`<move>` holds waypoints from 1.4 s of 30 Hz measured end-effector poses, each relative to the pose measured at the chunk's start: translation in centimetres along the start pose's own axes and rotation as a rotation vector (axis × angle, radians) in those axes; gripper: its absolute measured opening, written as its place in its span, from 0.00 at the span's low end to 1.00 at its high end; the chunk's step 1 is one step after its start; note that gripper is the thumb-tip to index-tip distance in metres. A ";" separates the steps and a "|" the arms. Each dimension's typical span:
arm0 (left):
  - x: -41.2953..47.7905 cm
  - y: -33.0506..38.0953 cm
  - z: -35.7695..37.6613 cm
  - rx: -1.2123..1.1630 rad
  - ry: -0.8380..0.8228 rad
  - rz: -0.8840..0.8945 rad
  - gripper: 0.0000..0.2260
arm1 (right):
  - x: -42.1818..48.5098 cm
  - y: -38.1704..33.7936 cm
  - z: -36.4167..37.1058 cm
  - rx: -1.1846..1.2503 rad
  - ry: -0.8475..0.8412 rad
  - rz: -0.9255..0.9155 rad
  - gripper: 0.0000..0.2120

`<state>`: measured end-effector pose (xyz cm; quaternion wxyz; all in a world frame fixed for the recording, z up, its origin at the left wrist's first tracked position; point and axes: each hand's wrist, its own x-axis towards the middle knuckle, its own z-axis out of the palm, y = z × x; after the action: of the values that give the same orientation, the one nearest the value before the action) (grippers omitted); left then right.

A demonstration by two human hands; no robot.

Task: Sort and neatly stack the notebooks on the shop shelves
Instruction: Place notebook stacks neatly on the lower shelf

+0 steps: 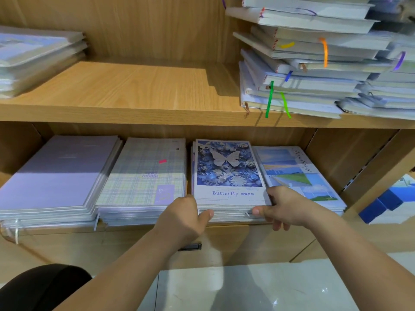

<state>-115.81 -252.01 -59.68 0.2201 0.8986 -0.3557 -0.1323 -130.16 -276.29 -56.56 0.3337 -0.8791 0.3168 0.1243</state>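
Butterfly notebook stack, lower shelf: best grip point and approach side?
Probably its two near corners, from the front. The plaid stack and landscape stack crowd the sides of the butterfly stack, the upper shelf overhangs its back; only the near edge is exposed. Left hand and right hand grip there.

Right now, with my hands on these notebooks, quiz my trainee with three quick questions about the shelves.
1. True or false: the left hand and right hand hold the Butterfly stack at its front corners.
2. Which stack lies directly left of it? A) plain lilac B) plaid stack C) landscape
3. Fill in: the untidy ribbon-marked pile sits on the ___ shelf.
Key: 1 true; 2 B; 3 upper.
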 end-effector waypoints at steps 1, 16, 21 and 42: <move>0.1 0.0 0.1 0.030 0.005 0.005 0.19 | 0.3 0.0 0.0 0.005 -0.005 0.003 0.22; -0.1 0.9 0.4 0.116 -0.039 -0.099 0.15 | -0.3 -1.0 2.0 0.009 0.086 0.126 0.18; 0.0 0.7 0.7 0.126 -0.009 -0.122 0.15 | -0.5 -0.6 2.8 0.090 0.183 0.137 0.20; -0.9 -1.3 2.1 -0.063 0.071 -0.015 0.11 | -0.6 1.1 1.2 0.144 -0.063 0.055 0.20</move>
<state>-116.54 -251.12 -62.11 0.2597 0.8980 -0.3367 -0.1131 -131.35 -275.86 -57.73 0.4020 -0.8395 0.3385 0.1380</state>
